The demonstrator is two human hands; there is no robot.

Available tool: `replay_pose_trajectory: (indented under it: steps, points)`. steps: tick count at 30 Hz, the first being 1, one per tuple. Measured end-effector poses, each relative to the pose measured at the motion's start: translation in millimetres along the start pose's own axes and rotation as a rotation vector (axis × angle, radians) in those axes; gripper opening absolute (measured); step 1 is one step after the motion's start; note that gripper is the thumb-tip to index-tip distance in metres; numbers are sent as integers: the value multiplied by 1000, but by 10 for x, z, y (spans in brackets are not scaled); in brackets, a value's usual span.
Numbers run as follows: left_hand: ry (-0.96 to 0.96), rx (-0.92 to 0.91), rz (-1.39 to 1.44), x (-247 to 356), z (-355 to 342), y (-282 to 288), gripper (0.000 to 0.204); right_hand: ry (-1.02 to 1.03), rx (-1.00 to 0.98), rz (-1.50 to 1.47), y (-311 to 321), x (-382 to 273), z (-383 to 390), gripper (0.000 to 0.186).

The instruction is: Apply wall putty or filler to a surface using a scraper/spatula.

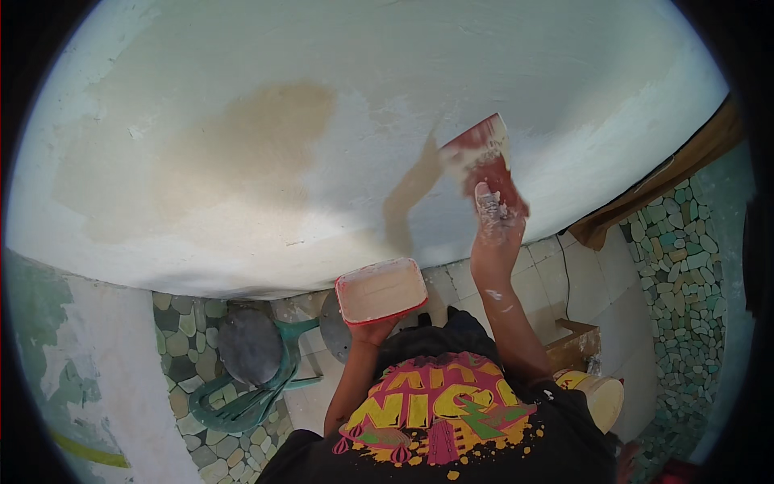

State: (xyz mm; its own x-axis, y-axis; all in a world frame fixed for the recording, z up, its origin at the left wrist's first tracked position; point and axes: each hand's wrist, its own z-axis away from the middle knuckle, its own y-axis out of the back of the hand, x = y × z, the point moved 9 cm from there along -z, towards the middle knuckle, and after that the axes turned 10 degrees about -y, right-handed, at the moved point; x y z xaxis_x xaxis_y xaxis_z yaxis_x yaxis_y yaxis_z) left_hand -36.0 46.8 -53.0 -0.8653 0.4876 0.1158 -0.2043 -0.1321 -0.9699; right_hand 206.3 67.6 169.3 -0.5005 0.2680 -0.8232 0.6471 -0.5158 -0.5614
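My right hand [493,226] is raised against the pale wall [266,48], closed round a red putty knife [496,173]. Cream putty smears the knife's wide blade, and my thumb and fingers are coated white. Whether the blade's edge touches the wall, I cannot tell. Lower down and to the left, my left hand [371,331] supports a red-rimmed rectangular tub [385,316] from beneath; most of its fingers are hidden by it. Cream putty [380,289] lies inside the tub. My forearm casts a shadow on the wall beside the knife.
A green plastic chair [234,407] stands at the lower left by a dark round thing [250,345]. To the right are a wooden stool [574,343], a pale bucket [603,399], a cable [567,274] and brown cloth [597,230]. Pebble-patterned flooring [681,282] borders pale tiles.
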Motion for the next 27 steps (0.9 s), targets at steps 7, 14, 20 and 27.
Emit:
replay_pose_trajectory:
  steps: [7, 14, 20, 27]
  points:
    - [65, -74, -1, -85, -77, 45, 89, 1258, 166, 1231, -1311, -434, 44, 59]
    - [57, -68, 20, -129, -40, -21, 88, 1238, 63, 1335, -1231, 306, -166, 54]
    - [23, 0, 26, -6, -12, 103, 87, 1212, -19, 1369, -735, 727, -296, 70]
    - [2, 42, 33, 90, 58, 126, 87, 853, -252, 1468, -187, 1219, 161, 64]
